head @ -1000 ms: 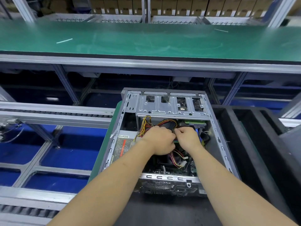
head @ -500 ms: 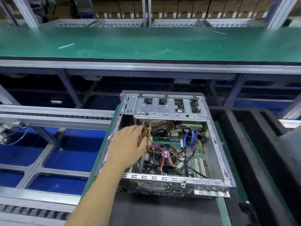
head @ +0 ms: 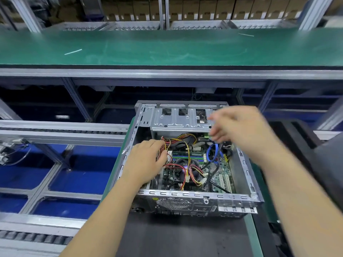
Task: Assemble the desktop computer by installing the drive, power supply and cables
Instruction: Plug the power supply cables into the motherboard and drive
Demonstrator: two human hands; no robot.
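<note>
An open silver computer case [head: 241, 200] lies on its side in front of me, its motherboard [head: 219, 173] and CPU fan [head: 182, 173] exposed. The drive cage [head: 178, 119] spans the far end. My left hand [head: 143, 159] rests inside at the left, over the power supply, its fingers curled round a bundle of red, yellow and black power cables [head: 163, 145]. My right hand [head: 239, 127] hovers blurred above the case's far right corner, fingers loosely spread, holding nothing. A blue SATA cable [head: 210, 154] loops near the right wall.
The case sits on a green-edged pallet [head: 115, 173] over a black mat [head: 181, 236]. A green conveyor belt [head: 167, 47] runs across the back. Roller rails [head: 55, 127] and blue flooring lie left. Black foam trays [head: 297, 138] stand at the right.
My right hand, out of sight half a second ago, has come back in above the case's far right. My left hand stays at the cable bundle on the left.
</note>
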